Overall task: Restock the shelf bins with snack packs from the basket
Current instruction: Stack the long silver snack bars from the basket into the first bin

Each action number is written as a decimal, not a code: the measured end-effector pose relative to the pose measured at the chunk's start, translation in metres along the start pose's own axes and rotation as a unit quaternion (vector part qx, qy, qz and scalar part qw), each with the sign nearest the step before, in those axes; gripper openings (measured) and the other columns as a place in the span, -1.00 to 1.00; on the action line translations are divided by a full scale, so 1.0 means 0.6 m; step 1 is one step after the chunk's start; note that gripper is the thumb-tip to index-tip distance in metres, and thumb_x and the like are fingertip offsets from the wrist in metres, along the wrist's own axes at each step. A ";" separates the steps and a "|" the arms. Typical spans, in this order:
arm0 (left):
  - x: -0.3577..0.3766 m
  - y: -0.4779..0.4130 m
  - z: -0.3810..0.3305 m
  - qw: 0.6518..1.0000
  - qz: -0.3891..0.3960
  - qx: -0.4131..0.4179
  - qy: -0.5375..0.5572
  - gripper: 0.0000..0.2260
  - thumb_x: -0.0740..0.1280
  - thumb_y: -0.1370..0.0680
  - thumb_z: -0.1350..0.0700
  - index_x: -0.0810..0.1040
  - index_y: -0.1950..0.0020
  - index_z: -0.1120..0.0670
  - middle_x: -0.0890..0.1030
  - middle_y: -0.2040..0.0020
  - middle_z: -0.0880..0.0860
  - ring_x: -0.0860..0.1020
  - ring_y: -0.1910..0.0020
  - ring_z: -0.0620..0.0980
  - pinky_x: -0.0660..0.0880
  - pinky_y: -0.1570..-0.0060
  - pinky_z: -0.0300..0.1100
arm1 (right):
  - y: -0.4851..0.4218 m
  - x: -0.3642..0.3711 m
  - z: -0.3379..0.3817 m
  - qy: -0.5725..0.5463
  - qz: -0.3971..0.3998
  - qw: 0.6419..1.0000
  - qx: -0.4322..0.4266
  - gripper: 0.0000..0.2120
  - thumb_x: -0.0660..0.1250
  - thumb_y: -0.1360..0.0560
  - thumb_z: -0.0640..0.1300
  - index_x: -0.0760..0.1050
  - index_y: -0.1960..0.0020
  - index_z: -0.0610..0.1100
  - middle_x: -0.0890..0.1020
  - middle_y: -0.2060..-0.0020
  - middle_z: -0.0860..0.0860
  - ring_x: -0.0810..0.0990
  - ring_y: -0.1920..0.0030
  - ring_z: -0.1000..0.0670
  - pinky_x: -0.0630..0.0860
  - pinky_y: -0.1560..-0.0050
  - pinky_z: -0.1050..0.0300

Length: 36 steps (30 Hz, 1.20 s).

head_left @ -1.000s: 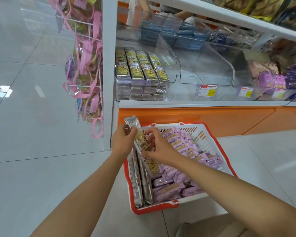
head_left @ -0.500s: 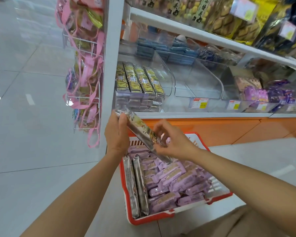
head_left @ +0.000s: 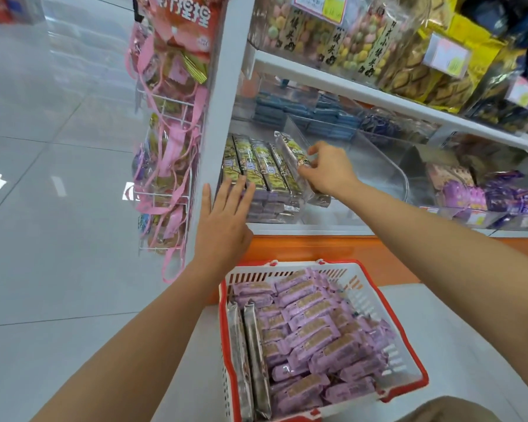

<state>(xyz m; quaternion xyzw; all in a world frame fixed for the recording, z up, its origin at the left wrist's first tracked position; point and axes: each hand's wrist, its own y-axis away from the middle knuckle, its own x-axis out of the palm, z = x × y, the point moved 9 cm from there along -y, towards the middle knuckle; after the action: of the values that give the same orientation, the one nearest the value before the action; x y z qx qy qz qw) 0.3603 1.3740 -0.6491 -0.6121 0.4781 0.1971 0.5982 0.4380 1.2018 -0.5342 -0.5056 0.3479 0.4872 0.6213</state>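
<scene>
Pack point(head_left: 288, 153) now at bin point(head_left: 291, 124), left hand point(head_left: 223, 226) off.

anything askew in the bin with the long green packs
The long pack pinched by the right hand stands tilted on edge at the right of the flat stack, not yet laid level. Nothing looks spilled.

purple snack packs point(head_left: 311, 327), red-rimmed white basket point(head_left: 406, 357)

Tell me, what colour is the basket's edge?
The basket rim is red, around white slatted walls; the head view shows it.
</scene>
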 end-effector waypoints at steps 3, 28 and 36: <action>0.004 0.000 -0.001 0.999 -0.025 0.009 -0.021 -0.22 0.39 -0.42 0.18 0.16 -0.60 0.08 0.25 -0.57 0.10 0.15 -0.56 0.16 -0.07 -0.52 0.23 | -0.029 0.006 0.013 0.056 -0.015 0.998 -0.010 -0.70 0.37 -0.52 -0.11 0.50 -0.15 -0.27 0.62 -0.03 -0.23 0.57 -0.07 -0.24 0.52 -0.04 -0.04; 0.009 0.001 -0.006 1.000 -0.010 0.015 -0.023 -0.17 0.38 -0.35 0.28 0.16 -0.60 0.11 0.21 -0.58 0.12 0.11 -0.57 0.18 -0.08 -0.51 0.23 | -0.008 0.031 0.048 0.098 0.022 0.991 -0.084 -0.66 0.26 -0.60 -0.01 0.57 -0.04 -0.31 0.61 0.09 -0.20 0.50 -0.11 -0.22 0.33 -0.16 0.03; 0.018 0.053 -0.024 0.999 -0.029 0.029 -0.011 -0.34 0.19 -0.42 0.24 0.24 -0.55 0.24 0.21 -0.54 0.23 0.15 -0.53 0.23 0.00 -0.52 0.17 | 0.093 0.036 0.069 -0.152 -0.063 0.971 -0.171 -0.96 0.31 -0.52 -0.18 0.54 0.07 -0.08 0.55 0.30 0.08 0.49 0.32 0.12 0.45 0.27 0.21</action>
<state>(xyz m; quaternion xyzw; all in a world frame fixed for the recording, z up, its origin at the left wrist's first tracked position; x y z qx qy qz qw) 0.3344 1.3625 -0.6720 -0.6061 0.4587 0.1728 0.6264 0.3883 1.2483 -0.5599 -0.5448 0.1285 0.5706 0.6009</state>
